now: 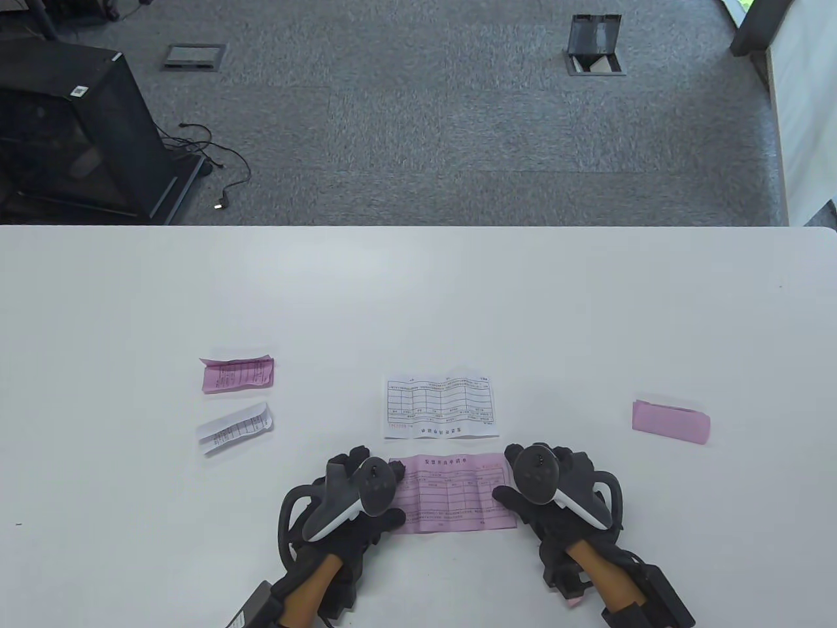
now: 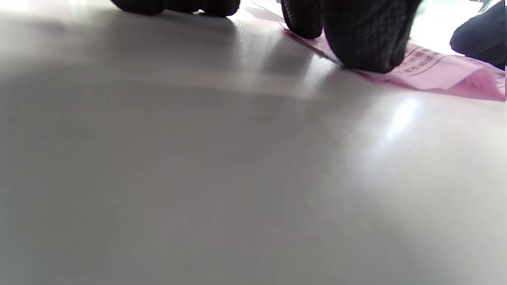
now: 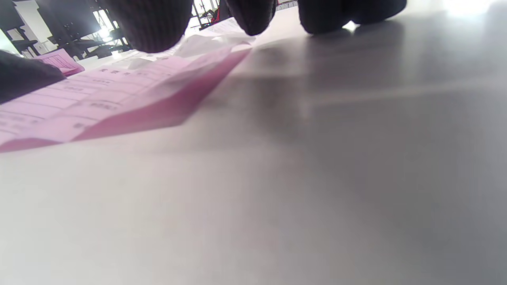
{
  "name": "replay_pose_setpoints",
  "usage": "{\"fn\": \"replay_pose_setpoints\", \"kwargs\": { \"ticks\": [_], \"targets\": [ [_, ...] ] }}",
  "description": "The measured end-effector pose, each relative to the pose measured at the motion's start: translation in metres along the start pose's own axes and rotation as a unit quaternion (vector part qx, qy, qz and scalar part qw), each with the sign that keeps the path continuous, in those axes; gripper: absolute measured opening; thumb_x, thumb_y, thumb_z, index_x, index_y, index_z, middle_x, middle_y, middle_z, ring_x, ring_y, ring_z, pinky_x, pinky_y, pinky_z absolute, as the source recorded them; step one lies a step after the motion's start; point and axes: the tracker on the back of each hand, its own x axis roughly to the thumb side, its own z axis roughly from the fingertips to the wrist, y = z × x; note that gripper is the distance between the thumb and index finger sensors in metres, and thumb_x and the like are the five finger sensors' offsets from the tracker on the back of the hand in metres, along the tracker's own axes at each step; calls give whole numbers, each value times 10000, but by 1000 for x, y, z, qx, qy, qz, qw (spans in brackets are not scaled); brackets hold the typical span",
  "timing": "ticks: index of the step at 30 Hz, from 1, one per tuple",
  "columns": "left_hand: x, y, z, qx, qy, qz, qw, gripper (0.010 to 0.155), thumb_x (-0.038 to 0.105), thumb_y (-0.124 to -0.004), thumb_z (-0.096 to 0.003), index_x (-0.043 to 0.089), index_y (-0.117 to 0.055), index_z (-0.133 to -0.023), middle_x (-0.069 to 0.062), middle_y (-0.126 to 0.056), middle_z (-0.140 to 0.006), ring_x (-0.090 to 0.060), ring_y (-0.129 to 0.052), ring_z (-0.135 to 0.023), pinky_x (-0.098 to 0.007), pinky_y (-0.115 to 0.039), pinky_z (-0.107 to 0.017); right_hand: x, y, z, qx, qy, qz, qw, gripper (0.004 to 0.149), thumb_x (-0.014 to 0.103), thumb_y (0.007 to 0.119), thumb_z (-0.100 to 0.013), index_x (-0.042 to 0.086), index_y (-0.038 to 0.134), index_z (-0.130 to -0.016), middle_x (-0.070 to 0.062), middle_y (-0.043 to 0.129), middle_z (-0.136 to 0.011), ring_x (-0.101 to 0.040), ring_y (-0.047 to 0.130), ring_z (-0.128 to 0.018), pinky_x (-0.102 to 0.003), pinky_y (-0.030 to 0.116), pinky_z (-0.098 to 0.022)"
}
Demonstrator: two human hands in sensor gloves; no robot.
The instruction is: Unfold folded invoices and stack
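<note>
An unfolded pink invoice lies flat on the white table near the front edge. My left hand presses on its left end and my right hand presses on its right end. In the left wrist view, fingertips rest on the pink sheet's edge. In the right wrist view, a fingertip rests on the pink sheet, whose near corner lifts slightly. An unfolded white invoice lies just behind the pink one.
A folded pink invoice and a folded white invoice lie at the left. Another folded pink invoice lies at the right. Beyond the table's far edge there is carpet and a black cabinet.
</note>
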Motion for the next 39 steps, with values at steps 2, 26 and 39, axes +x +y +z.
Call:
{"fn": "replay_pose_setpoints", "kwargs": {
  "ticks": [2,26,39],
  "targets": [
    [0,0,0,0,0,0,1000,722,540,-787,-445,462,-459,-1083,-127,-252,-1220,-400,-277,-1076,-537,-422,-768,5,3,-1,-1,3,20,1000,771,589,652,-436,196,462,-1072,-233,469,-1086,-534,457,-968,-747,376,-666],
    [3,-3,2,8,-7,-8,1000,722,541,-765,-458,434,-441,-1095,-157,-251,-1216,-432,-274,-1072,-559,-410,-765,6,12,8,-19,62,-131,989,378,425,757,-489,207,708,-794,-144,435,-1085,-411,359,-1018,-664,373,-700],
    [-15,10,8,23,7,140,990,896,541,-784,-459,234,-284,-1136,-226,-375,-1185,-477,-381,-1039,-567,-511,-725,2,-25,22,-115,-14,-294,949,327,405,761,-454,306,739,-764,-117,704,-962,-401,668,-890,-626,531,-665]
  ]
}}
